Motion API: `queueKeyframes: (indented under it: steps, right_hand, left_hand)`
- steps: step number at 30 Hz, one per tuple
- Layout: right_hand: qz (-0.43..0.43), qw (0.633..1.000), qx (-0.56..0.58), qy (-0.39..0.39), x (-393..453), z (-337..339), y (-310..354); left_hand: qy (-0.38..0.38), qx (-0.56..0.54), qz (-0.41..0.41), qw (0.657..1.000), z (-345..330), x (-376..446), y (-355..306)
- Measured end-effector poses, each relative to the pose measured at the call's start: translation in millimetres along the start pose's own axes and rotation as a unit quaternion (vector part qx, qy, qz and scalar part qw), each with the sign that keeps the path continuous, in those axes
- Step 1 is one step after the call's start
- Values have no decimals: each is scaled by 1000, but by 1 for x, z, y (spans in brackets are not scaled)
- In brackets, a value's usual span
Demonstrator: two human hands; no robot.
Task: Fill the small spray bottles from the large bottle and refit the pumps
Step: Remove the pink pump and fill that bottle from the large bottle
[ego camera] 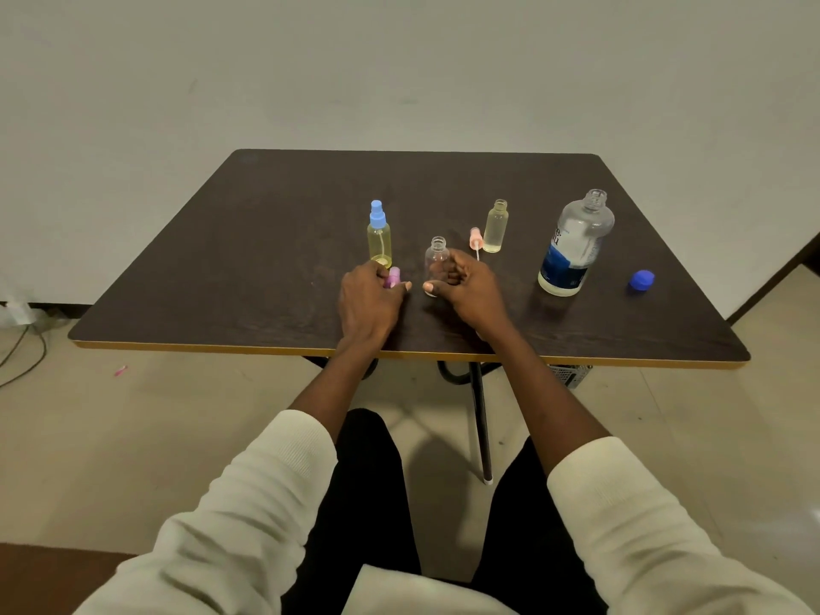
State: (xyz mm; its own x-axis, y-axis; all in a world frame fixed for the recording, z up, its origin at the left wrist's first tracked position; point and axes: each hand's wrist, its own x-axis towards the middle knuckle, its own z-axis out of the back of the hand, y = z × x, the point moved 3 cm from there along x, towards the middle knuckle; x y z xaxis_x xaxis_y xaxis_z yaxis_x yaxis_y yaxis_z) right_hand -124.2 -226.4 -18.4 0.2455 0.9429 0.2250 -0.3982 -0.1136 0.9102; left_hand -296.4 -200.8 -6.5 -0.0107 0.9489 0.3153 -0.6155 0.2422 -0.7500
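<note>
A small clear bottle (437, 259) without a pump stands mid-table, and my right hand (466, 288) wraps around its lower part. My left hand (368, 297) rests on the table with its fingers closed on a purple pump (393, 277). Behind it stands a small bottle of yellow liquid with a blue pump (378, 235) fitted. Another small bottle of yellowish liquid (496, 226) stands open, with a pink pump (475, 241) lying beside it. The large bottle (574, 246), uncapped and holding some clear liquid, stands at the right.
The large bottle's blue cap (641, 280) lies near the right edge of the dark table (266, 241). A wall rises behind the table. Cables lie on the floor at the left, near a small pink scrap (120, 371).
</note>
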Motion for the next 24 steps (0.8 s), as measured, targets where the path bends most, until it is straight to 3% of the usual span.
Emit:
queueKeyframes:
  steps: [15,24]
  right_hand:
    - [-6,1000,-8,-10,-1,1,3]
    - [-29,999,14,-13,-2,3,8]
  left_hand:
    - [-2,-57,9,998,4,-1,1]
    - [-109,-202,-40,973,15,-19,-22]
